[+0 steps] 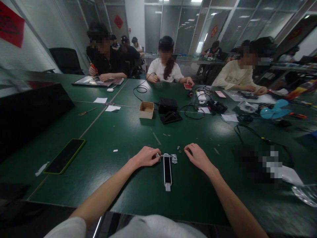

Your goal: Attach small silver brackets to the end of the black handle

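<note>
A long narrow piece (pixel 167 170) with a black face and white rim lies on the green table, pointing towards me. Across its far end runs a metal rod with a bracket (pixel 174 159) at the right. My left hand (pixel 148 156) has its thumb and fingers closed on the metal fitting at the rod's left end; the fingers partly hide it. To the right, my right hand (pixel 196 155) rests on the table with curved fingers slightly apart and nothing visible in them. Near its fingertips lie a small ring (pixel 180 151) and a small metal part (pixel 178 147).
A phone (pixel 64 156) lies left, near a dark screen (pixel 32 112) and a screwdriver (pixel 87 112). Ahead stand a small open box (pixel 146 110) and a black adapter (pixel 167 105). Cables and a blue fan (pixel 275 109) are at right. Several people sit across the table.
</note>
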Tool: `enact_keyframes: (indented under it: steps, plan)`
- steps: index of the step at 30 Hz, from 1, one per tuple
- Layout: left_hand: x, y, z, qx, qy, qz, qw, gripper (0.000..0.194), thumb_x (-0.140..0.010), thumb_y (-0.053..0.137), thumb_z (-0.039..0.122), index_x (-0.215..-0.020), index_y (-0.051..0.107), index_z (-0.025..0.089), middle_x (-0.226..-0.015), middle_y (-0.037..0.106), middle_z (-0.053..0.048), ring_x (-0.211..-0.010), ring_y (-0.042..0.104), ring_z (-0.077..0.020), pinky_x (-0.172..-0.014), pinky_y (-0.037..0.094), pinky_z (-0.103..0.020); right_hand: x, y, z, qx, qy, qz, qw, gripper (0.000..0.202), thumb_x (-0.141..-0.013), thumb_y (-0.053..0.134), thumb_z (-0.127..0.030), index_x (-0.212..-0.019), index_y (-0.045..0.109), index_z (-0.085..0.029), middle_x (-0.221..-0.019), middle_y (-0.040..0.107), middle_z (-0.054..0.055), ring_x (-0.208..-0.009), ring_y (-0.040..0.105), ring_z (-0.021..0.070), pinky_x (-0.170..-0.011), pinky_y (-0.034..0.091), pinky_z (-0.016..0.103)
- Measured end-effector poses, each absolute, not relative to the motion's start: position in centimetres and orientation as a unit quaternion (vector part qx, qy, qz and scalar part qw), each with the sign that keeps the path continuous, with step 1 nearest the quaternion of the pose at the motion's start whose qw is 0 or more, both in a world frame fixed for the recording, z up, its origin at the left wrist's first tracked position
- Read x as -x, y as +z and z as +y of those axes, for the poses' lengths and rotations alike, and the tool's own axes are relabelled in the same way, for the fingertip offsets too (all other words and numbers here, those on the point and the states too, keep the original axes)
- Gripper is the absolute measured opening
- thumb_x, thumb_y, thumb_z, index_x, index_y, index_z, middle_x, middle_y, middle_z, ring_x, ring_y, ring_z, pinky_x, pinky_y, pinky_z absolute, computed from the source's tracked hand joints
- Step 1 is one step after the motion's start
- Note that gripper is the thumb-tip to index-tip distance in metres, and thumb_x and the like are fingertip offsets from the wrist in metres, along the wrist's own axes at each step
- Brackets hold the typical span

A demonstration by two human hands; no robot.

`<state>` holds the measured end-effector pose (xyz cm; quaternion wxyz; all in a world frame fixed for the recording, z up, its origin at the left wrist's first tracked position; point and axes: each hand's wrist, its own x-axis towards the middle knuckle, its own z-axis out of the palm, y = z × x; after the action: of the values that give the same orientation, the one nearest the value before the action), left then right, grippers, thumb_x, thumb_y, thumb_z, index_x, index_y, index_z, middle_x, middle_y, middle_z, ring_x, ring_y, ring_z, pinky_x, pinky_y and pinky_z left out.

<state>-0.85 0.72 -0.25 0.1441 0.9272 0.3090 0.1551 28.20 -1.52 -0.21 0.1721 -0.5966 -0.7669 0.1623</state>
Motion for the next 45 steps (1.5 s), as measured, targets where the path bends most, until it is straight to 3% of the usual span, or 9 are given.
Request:
enact_keyframes:
  steps: [8,14,34,45]
  plan:
    - [0.9,-0.3,0.8,-0.928,0.149,0.31,0.143,0.017,-0.087,0.046,0.026,-0.093,0.059,0.018,-0.065,0.061,0.001,-0.059,0.057,-0.012,-0.06,0.039,-0.021,-25.8,0.8,-2.5,0.547,0.26,-0.764,0.222,0.017,-0.09,0.043,-0.028,-0.092,0.057,-0.019,-0.089,0.058,0.004,-0.075,0.054,0.0157,-0.066,0.047,0.03]
    - [0.9,-0.3,0.8,-0.927,0.148,0.313,0.141,0.017,-0.086,0.046,0.025,-0.093,0.059,0.018,-0.065,0.061,0.001,-0.058,0.057,-0.0118,-0.06,0.039,-0.021,-23.9,0.8,-3.3,0.513,0.315,-0.769,0.216,0.016,-0.091,0.044,-0.028,-0.091,0.057,-0.019,-0.088,0.057,0.003,-0.077,0.054,0.0148,-0.066,0.046,0.028]
    - [0.8,-0.3,0.7,-0.927,0.149,0.314,0.139,0.016,-0.086,0.048,0.025,-0.093,0.06,0.018,-0.065,0.061,0.001,-0.059,0.058,-0.0122,-0.06,0.04,-0.022,-23.2,0.5,-3.6,0.52,0.323,-0.756,0.232,0.016,-0.091,0.045,-0.03,-0.094,0.059,-0.021,-0.092,0.058,0.004,-0.08,0.056,0.0161,-0.068,0.049,0.03]
    - [0.9,-0.3,0.7,-0.925,0.149,0.319,0.14,0.017,-0.086,0.047,0.026,-0.092,0.06,0.019,-0.066,0.061,0.001,-0.06,0.058,-0.0128,-0.061,0.04,-0.022,-25.9,0.2,-2.3,0.536,0.206,-0.773,0.268,0.018,-0.091,0.046,-0.029,-0.1,0.06,-0.022,-0.099,0.061,0.006,-0.091,0.055,0.0203,-0.08,0.048,0.038]
